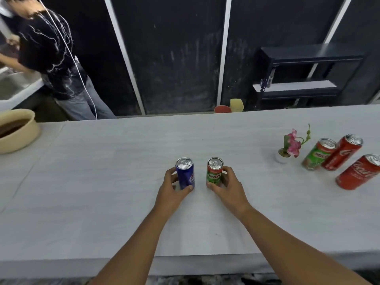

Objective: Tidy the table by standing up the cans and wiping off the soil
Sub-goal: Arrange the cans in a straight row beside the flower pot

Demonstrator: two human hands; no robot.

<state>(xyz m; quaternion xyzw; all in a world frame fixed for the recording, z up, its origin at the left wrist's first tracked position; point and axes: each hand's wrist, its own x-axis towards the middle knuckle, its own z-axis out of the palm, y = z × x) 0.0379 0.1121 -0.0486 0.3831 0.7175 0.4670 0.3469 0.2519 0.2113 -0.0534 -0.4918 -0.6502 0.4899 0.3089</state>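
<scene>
A blue Pepsi can (pixel 185 173) stands upright at the middle of the white table (pixel 102 182), and my left hand (pixel 172 192) is wrapped around its lower part. Just to its right a green Milo can (pixel 214 171) stands upright with my right hand (pixel 230 188) closed on it. At the far right stand a second Milo can (pixel 318 154) and two red Coca-Cola cans (pixel 342 152) (pixel 358 171), all upright. No soil is visible on the table top.
A small white pot with a pink flower (pixel 287 150) stands left of the right-hand cans. A tan bowl holding dark soil (pixel 16 131) sits at the table's left edge. Another person (pixel 53 58) stands behind at the left. A dark shelf (pixel 304 75) is beyond the table.
</scene>
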